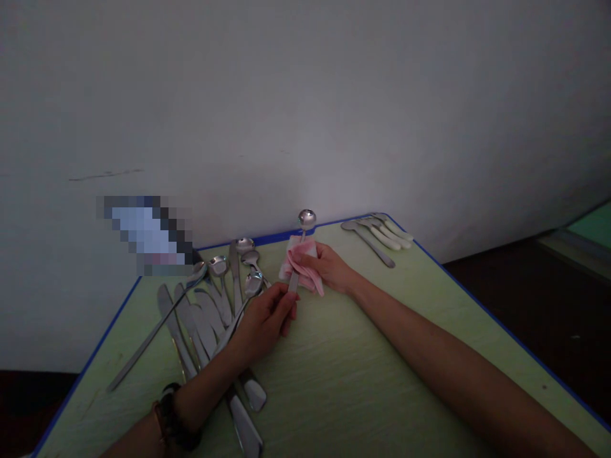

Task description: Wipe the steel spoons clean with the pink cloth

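Note:
A metal spoon (307, 219) is held up over the middle of the table, its round bowl pointing away from me. My left hand (267, 318) pinches the lower end of its handle. Wrapped about the handle below the bowl is a pink and white cloth (305, 270), which my right hand (331, 267) grips with the thumb on top. The cloth hides part of the handle and some of my right fingers. Just left of my left hand lies a loose pile of knives (205, 324) and spoons (219, 265), partly covered by my forearm.
Several pieces of cutlery with pale handles (386, 238) lie at the far right corner, beside a plain spoon (370, 242). A pixelated device (146, 235) leans at the back left. The blue-edged green table (363, 381) meets a wall (305, 114).

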### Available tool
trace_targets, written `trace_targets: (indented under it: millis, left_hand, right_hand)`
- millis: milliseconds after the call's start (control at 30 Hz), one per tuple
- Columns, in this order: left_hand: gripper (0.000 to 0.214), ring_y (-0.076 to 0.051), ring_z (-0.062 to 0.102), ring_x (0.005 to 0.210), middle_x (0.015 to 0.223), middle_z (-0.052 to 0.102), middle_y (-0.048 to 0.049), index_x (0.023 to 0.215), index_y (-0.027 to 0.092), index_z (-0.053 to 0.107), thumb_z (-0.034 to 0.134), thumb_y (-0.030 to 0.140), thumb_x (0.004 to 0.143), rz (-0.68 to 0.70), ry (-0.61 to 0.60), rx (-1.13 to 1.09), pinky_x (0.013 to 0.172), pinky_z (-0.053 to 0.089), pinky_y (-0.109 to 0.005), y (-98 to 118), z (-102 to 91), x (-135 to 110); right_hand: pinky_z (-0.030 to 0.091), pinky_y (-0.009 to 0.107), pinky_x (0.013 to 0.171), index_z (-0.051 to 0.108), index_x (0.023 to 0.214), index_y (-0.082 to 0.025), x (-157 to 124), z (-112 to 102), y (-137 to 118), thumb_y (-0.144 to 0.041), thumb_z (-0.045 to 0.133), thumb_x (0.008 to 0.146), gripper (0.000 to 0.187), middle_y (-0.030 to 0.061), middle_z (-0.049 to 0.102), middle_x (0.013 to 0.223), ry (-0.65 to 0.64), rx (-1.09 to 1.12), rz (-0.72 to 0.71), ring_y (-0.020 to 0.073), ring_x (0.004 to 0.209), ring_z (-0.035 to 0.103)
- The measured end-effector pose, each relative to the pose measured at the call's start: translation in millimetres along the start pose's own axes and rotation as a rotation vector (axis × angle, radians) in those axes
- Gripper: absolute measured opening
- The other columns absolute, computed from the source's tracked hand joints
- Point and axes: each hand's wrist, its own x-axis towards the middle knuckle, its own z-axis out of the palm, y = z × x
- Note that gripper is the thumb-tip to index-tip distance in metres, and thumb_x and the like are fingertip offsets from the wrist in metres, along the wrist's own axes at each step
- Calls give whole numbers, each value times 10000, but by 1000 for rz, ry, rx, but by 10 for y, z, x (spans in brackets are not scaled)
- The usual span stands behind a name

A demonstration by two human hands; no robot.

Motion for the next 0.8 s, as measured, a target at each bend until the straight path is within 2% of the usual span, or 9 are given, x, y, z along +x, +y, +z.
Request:
trace_targets:
  millis: [67,233,400,800]
  left_hand:
    - [329,-70,368,395,494,435,78,730,188,473,404,459,901,0,0,6,395,290,-180,7,1,-1]
    - [335,-73,369,394,486,431,78,742,186,482,401,470,902,-3,-5,-8,399,294,-182,-9,3,0]
    - [340,-68,372,402,510,441,76,743,188,476,406,479,903,-7,0,-7,402,294,-177,-32,1,9]
    - [349,-67,390,419,537,440,70,714,188,469,397,472,902,-5,20,27,399,302,-173,-10,-5,4]
  right_hand:
    - [472,217,582,630,771,-134,15,-33,25,-314,768,631,267,17,675,711,-60,-43,25,123,632,610]
    - [468,223,607,618,806,-139,34,-82,52,-282,784,593,305,11,676,734,-67,-127,23,124,651,613]
    - [456,221,623,607,797,-141,3,-49,-2,-300,766,612,291,-5,653,717,-115,-173,14,110,645,589]
    - [444,237,652,569,824,-149,-23,-13,-55,-337,771,601,354,-15,613,750,-102,-335,32,100,643,544]
